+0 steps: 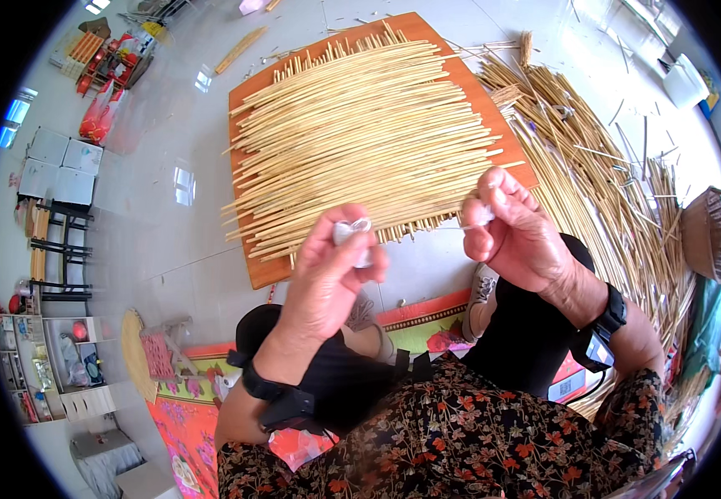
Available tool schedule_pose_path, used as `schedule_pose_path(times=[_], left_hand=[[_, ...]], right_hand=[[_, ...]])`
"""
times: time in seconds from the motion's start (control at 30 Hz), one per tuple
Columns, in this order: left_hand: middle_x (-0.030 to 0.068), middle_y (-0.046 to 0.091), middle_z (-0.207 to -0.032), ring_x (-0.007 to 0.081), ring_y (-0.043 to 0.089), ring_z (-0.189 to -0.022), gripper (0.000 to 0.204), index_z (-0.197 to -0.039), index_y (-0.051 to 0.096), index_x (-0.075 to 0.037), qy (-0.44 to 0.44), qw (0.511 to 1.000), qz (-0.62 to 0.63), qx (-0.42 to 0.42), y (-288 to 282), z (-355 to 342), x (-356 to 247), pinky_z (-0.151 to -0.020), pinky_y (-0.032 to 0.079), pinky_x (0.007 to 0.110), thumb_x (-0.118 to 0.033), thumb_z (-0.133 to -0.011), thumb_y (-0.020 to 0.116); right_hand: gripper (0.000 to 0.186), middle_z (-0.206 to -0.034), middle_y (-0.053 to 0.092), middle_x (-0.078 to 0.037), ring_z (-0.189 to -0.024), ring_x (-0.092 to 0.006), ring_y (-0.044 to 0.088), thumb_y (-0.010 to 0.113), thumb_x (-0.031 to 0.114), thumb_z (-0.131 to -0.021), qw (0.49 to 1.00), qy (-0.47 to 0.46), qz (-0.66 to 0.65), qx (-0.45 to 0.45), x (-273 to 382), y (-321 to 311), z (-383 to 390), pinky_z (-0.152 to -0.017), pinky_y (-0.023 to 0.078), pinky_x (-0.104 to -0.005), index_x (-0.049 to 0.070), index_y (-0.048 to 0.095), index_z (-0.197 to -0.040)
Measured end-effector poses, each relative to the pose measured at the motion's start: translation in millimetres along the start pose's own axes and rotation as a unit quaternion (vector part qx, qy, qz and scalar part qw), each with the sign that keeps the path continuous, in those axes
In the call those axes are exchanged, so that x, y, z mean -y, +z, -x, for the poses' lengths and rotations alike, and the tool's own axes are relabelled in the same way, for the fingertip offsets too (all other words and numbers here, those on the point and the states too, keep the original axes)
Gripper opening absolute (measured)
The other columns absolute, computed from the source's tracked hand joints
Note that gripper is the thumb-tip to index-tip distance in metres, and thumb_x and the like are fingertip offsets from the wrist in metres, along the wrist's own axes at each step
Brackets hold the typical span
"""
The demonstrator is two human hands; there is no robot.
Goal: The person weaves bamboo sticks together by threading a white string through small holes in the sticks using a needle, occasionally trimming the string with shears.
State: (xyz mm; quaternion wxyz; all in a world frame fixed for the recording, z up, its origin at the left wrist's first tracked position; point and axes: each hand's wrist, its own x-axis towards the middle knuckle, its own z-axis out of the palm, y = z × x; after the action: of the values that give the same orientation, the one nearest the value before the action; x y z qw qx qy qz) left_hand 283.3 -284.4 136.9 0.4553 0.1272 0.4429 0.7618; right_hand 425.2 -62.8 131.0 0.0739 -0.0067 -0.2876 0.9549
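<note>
My left hand (335,274) is raised near the board's front edge, fingers curled round a small white wad (349,237), which looks like looped string or soft material. To its right my right hand (506,224) is pinched on a small white bit (483,214), with what seems a thin strand showing beside it; its exact form is unclear. Beyond both hands an orange-brown wooden board (254,270) lies on the floor, covered by a layer of long pale straw stalks (344,133) laid crosswise over other stalks.
Loose stalks (585,141) heap at the right beside a basket (704,229). At left are shelves (86,366), stacked boxes (61,166), folded black frames (61,249) and a low stool (161,349). A floral mat (177,441) lies under me.
</note>
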Motion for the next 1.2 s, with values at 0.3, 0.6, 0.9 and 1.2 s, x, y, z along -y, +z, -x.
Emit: schedule_pose_path(times=[0.3, 0.6, 0.9, 1.2], left_hand=[[-0.0014, 0.052, -0.085, 0.0025, 0.044, -0.058, 0.017, -0.115, 0.057, -0.009, 0.093, 0.982, -0.037, -0.159, -131, 93, -78, -0.042, 0.033, 0.014, -0.008, -0.098, 0.057], [0.0011, 0.061, -0.086, 0.0123, 0.061, -0.071, 0.018, -0.106, 0.06, -0.011, -0.281, 0.884, -0.187, -0.324, -347, 283, 80, -0.055, 0.048, 0.029, -0.021, -0.092, 0.067], [0.0059, 0.066, -0.098, 0.0137, 0.065, -0.087, 0.021, -0.112, 0.064, 0.0, 0.177, 0.852, -0.429, -0.243, -124, 129, -84, -0.074, 0.053, 0.027, -0.015, -0.096, 0.064], [0.0048, 0.067, -0.098, 0.0108, 0.064, -0.092, 0.025, -0.116, 0.062, -0.001, 0.111, 0.975, -0.15, 0.117, 9, -18, -65, -0.083, 0.054, 0.025, -0.005, -0.093, 0.069]], right_hand=[[0.012, -0.075, 0.049, 0.002, -0.065, -0.0094, 0.044, 0.055, 0.024, -0.103, 0.994, -0.08, -0.06, 0.041, 4, 10, -6, -0.059, 0.04, -0.0243, 0.013, 0.052, -0.104], [0.015, -0.074, 0.05, 0.0, -0.048, -0.007, 0.038, 0.055, 0.024, -0.103, 0.997, -0.049, -0.016, 0.055, 6, 20, 2, -0.044, 0.033, -0.0199, 0.01, 0.05, -0.099], [0.01, -0.077, 0.065, -0.001, -0.065, -0.0071, 0.061, 0.06, 0.018, -0.101, 0.956, 0.163, 0.188, 0.155, -20, 90, -34, -0.053, 0.047, -0.0226, 0.009, 0.062, -0.097], [0.011, -0.07, 0.062, -0.005, -0.056, -0.012, 0.053, 0.064, 0.018, -0.097, 0.973, 0.185, 0.101, 0.094, -13, 61, -69, -0.05, 0.042, -0.0267, 0.007, 0.061, -0.098]])
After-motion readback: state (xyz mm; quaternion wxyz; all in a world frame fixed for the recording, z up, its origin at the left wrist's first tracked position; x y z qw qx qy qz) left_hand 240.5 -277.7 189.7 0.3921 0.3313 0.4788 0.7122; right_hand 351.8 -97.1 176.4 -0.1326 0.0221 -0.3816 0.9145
